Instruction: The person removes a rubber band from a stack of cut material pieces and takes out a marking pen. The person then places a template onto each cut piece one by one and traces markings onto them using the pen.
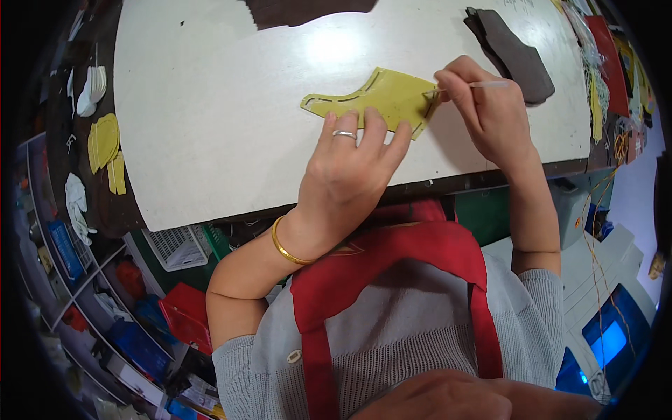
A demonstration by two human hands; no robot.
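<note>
While the white counter (224,154) sits under everything, the yellow slotted template (399,96) lies on it, between my hands; dark brown pieces (519,61) lie overlapped just beyond my right hand (495,115); my left hand (344,166) holds down the template's near edge, fingers spread; right fingers pinch a thin pale stick (490,84), tip at the template's right end; can't tell if it touches.

Workshop, white worktable (224,140), yellow template (393,92)

Brown piece (311,11) cut off by top edge; yellow piece (399,98), thin tool (490,84) partly hidden by hands (346,168) (493,115).
</note>
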